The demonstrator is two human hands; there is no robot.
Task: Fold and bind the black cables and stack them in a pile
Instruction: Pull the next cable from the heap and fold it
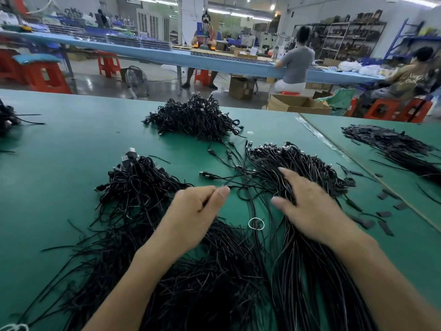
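Left hand point(191, 211) pinch on cable point(235, 186), right point(310, 206) splayed

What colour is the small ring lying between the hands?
The ring is white, clear in the head view.

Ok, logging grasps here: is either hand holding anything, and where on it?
The left hand pinches one black cable along its cord, not at a plug. The right hand rests on the loose cable bundle, gripping nothing.
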